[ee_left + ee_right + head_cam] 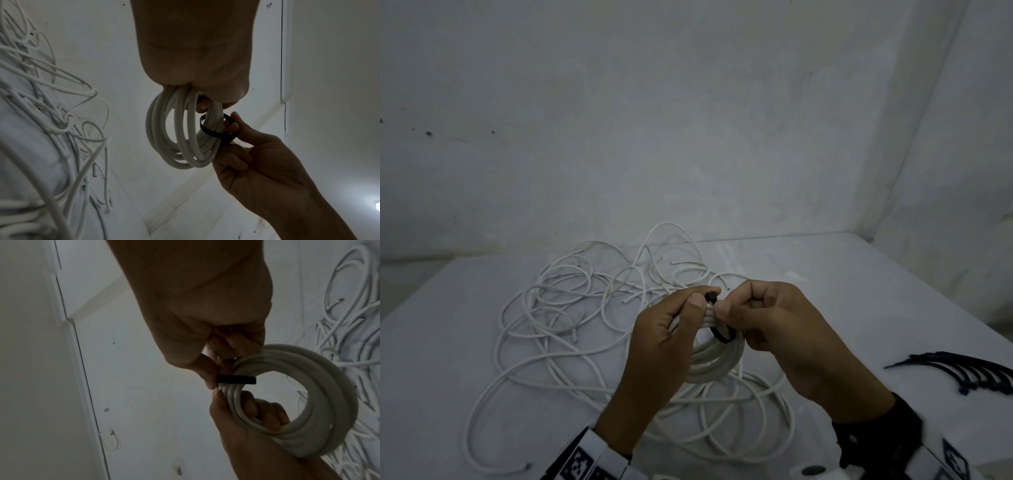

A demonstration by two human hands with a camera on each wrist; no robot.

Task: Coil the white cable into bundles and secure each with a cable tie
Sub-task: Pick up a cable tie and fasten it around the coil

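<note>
A small coil of white cable (pixel 717 363) is held above the table between both hands. My left hand (pixel 705 298) grips the coil's upper part, with its fingers curled through the ring (pixel 265 415) and its thumb on top. A black cable tie (pixel 722 336) loops loosely around the coil's strands (pixel 213 134), and its head (pixel 711 296) sits by my left thumb. My right hand (pixel 729 304) pinches the tie beside the coil (pixel 211 378). In the right wrist view the tie (pixel 236 380) crosses the coil (pixel 329 386) as a flat band.
Several loose white cables (pixel 565 308) lie tangled across the white table (pixel 842 291), behind and beneath the hands. A bunch of spare black cable ties (pixel 969 373) lies at the right edge. White walls close the back and the right side.
</note>
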